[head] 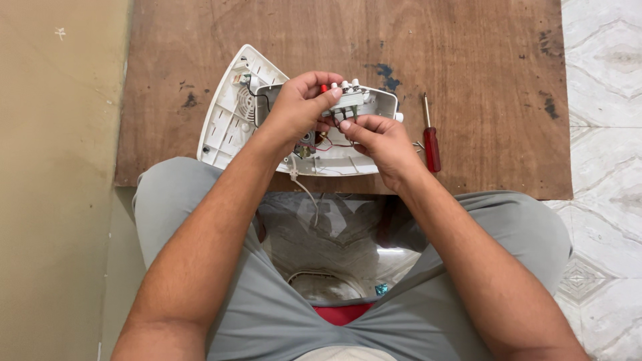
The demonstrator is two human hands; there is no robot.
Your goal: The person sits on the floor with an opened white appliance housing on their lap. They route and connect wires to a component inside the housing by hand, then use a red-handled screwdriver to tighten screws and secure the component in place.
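Two hands [341, 117], switch block [348, 100] crosswise.

We have only one view here, from a camera worn on the person's head, facing almost straight down. It looks past both forearms, which enter from the lower left and lower right of the frame and meet just above the centre, close beneath the lens. The wooden board [468, 60] fills the upper middle of the frame, its far edge cut off at the top. The person's grey-clad knees span the lower half. A plain beige floor runs down the left edge and patterned tiles [602, 134] down the right edge.
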